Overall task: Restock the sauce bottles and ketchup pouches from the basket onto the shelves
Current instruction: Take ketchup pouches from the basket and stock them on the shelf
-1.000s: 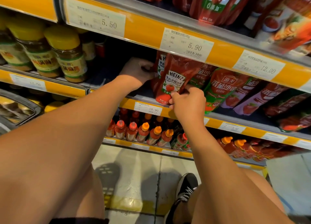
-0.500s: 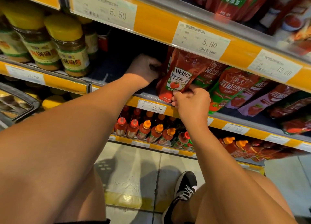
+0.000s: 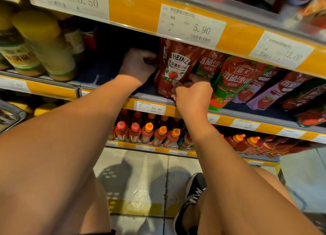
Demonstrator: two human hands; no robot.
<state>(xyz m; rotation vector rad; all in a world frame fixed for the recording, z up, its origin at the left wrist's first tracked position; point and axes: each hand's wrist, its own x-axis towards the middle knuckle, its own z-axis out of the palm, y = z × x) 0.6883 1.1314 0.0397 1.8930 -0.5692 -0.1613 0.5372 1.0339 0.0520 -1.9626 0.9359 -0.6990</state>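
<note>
Our right hand (image 3: 193,95) pinches the Heinz pouch (image 3: 178,67) at its 5 o'clock corner. Our left hand (image 3: 137,65) grips its 9 o'clock edge on the shelf (image 3: 151,97).

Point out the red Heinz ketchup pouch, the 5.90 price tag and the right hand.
Red Heinz ketchup pouch (image 3: 177,67), head view, front label.
White 5.90 price tag (image 3: 191,25), head view, centre.
Right hand (image 3: 193,95), head view, back of hand.

You are in a grocery shop: above your hands (image 3: 191,95) a yellow shelf edge carries a printed price tag (image 3: 191,27) reading 5.90, ketchup pouches (image 3: 178,67) stand in a row beside them, and below them sauce bottles (image 3: 147,133) line another tagged shelf.
</note>
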